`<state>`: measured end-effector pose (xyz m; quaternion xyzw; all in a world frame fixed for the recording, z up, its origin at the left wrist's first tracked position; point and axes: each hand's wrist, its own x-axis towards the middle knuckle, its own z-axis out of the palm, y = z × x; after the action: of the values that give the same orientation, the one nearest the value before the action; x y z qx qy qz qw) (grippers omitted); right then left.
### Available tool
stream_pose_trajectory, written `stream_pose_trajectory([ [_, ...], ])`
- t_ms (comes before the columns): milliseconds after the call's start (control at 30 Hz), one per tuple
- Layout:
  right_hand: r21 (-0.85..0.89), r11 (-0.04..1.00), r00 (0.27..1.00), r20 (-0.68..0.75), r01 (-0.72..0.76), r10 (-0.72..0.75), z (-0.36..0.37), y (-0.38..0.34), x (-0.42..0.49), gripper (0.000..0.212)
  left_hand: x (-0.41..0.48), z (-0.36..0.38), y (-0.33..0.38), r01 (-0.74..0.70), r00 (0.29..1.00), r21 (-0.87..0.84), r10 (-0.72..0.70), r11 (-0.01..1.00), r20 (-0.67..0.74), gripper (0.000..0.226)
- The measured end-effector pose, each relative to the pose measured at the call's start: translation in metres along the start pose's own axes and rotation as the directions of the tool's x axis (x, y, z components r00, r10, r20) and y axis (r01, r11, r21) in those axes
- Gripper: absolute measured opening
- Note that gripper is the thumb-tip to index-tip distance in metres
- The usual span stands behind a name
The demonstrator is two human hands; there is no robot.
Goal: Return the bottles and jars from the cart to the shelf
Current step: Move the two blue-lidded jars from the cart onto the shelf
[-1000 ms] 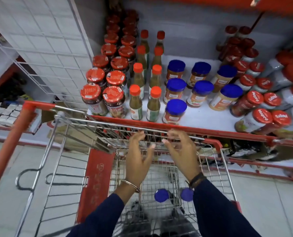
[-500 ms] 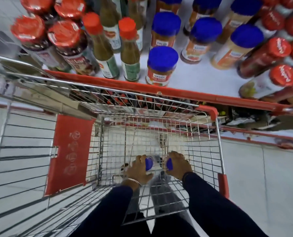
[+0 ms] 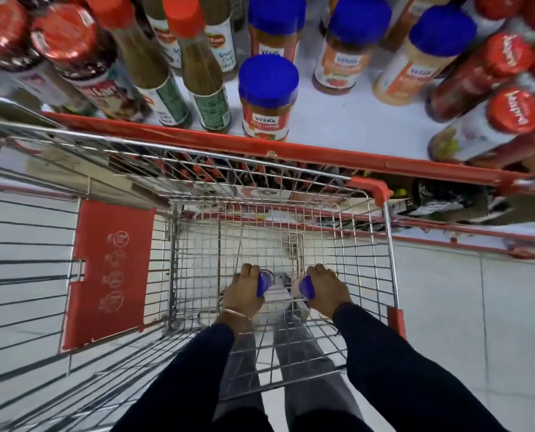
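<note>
Both hands are down inside the wire cart (image 3: 366,244), near its floor, each wrapped around a jar with a blue lid. The left hand (image 3: 243,291) has its fingers (image 3: 249,271) curled closed over the top of the left jar (image 3: 263,283), so only a sliver of the blue lid shows on the hand's inner side. The right hand (image 3: 327,289) grips the right jar (image 3: 305,288) the same way, fingers closed over the lid with a strip of blue showing toward the left hand. The two jars sit side by side, just apart, and most of each body is hidden by the hands; whether they rest on the cart's floor or are lifted off it cannot be told. A thin bangle (image 3: 236,314) circles the left wrist, and dark sleeves (image 3: 400,369) cover both arms.

The cart is pushed up against the shelf (image 3: 322,120), whose white board has a red front edge (image 3: 291,149). A red plastic panel (image 3: 110,272) is fixed to the cart's left part, and red corner guards sit on its rim. On the shelf stand rows of goods: dark jars with red lids (image 3: 69,42) at the left, green sauce bottles with orange-red caps (image 3: 204,76) next to them, jars with blue lids (image 3: 267,98) in the middle, and red-capped bottles (image 3: 494,88) at the right. The nearest blue-lidded jar stands close to the red edge, with bare white board to its right. Below, through the wire, pale floor tiles (image 3: 478,307) show, along with a lower shelf edge in red.
</note>
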<state>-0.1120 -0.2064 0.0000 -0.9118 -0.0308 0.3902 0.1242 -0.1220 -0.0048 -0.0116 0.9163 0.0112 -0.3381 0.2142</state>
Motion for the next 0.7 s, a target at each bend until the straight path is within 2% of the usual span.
stream_pose_trajectory([
  [100,0.084,0.996,0.992,-0.126,0.025,-0.014,-0.025,0.001,-0.02,0.045,-0.013,-0.025,0.015,-0.076,0.996,0.006,0.076,0.997,-0.056,0.059],
  [233,0.196,0.977,0.971,-0.236,0.085,-0.037,-0.075,0.002,-0.052,0.041,-0.04,-0.069,0.045,-0.165,0.973,0.099,0.178,0.981,-0.146,0.059],
  [467,0.2,0.967,0.905,-0.422,0.158,-0.061,-0.183,-0.011,-0.125,0.055,-0.087,-0.157,0.109,-0.278,0.881,0.2,0.332,0.94,-0.336,0.062],
  [600,0.185,0.965,0.839,-0.541,0.185,-0.057,-0.239,-0.018,-0.167,0.055,-0.103,-0.207,0.145,-0.342,0.76,0.296,0.448,0.892,-0.47,0.062],
  [700,0.159,0.957,0.77,-0.632,0.244,-0.091,-0.272,-0.019,-0.184,0.056,-0.107,-0.241,0.172,-0.372,0.684,0.366,0.518,0.853,-0.514,0.068],
])
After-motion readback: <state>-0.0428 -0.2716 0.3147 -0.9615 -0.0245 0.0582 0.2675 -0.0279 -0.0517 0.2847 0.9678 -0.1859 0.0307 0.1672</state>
